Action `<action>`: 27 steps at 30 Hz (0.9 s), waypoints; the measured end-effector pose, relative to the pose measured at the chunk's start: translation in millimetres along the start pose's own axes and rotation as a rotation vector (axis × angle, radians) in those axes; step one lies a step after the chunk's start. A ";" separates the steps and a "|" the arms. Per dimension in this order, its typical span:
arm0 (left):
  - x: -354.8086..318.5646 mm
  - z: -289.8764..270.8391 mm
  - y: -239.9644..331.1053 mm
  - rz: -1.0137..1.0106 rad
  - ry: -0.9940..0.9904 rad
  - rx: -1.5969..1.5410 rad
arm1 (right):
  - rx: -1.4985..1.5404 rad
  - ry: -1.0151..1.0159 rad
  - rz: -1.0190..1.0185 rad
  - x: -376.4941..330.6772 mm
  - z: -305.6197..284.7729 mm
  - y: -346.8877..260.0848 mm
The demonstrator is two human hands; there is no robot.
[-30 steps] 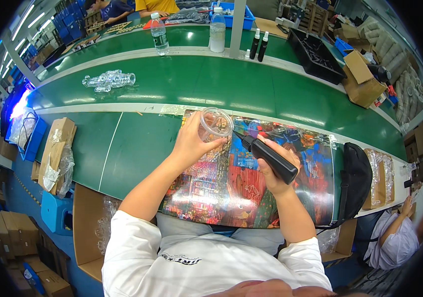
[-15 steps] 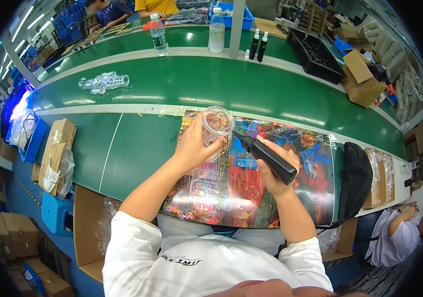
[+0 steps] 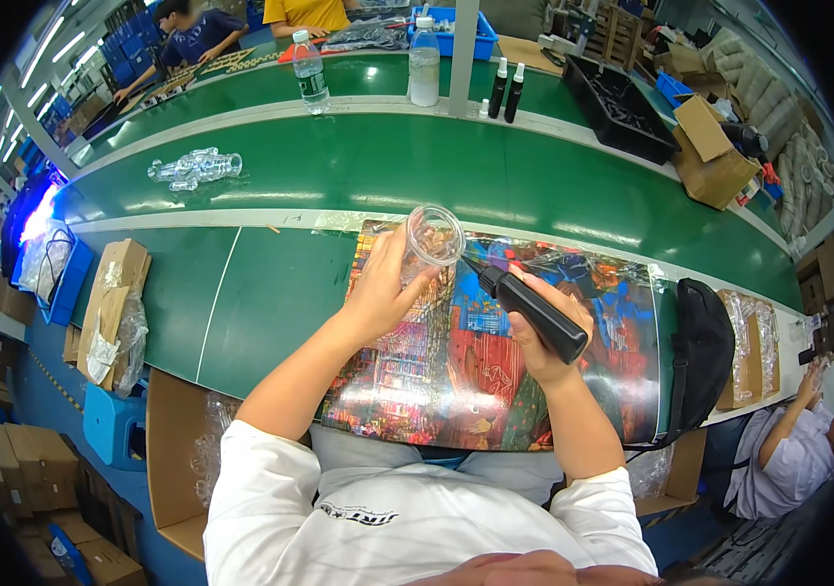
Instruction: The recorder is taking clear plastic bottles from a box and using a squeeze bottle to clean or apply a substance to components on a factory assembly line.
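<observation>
My left hand (image 3: 378,283) is closed around a clear, hollow container (image 3: 436,237), its round rim facing up. In my right hand (image 3: 556,337) is a black squeeze bottle (image 3: 538,317), gripped at a slant with its thin nozzle toward the container. The nozzle tip is right beside the rim; whether they touch I cannot tell. Both hands are above a colourful printed mat (image 3: 476,405) on the green table. My left fingers hide the container's lower part.
A clear figure-shaped container (image 3: 195,169) lies on the green conveyor belt (image 3: 339,166). Behind it stand two plastic bottles (image 3: 424,68) and two slim black bottles (image 3: 515,93). A black bag (image 3: 702,342) lies at right, a cardboard piece (image 3: 112,303) at left. Co-workers sit beyond and at right.
The clear container in my left hand has tilted, and its rim looks rounder. The figure-shaped container on the belt has shifted slightly left. The co-worker at right has moved their hands.
</observation>
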State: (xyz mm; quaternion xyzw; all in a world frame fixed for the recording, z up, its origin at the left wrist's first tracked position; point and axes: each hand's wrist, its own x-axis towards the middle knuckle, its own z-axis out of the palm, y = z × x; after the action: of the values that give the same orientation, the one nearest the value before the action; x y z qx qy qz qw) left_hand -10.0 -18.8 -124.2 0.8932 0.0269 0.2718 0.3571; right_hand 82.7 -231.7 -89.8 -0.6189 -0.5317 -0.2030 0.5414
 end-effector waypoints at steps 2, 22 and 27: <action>1.3 -1.9 2.3 0.019 0.003 0.029 | 0.000 0.002 -0.003 -0.2 -0.1 -0.6; 0.3 -0.6 6.1 0.010 0.044 -0.031 | 0.091 0.017 0.028 -4.4 1.7 -0.7; 0.4 -0.5 5.3 0.039 0.056 0.001 | 0.075 0.005 0.035 -3.6 -0.2 -1.9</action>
State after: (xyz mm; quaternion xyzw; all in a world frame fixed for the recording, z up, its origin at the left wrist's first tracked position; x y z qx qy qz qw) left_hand -10.7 -22.4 -120.3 0.8858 0.0196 0.3036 0.3505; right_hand 79.9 -233.8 -91.8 -0.6068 -0.5267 -0.1752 0.5689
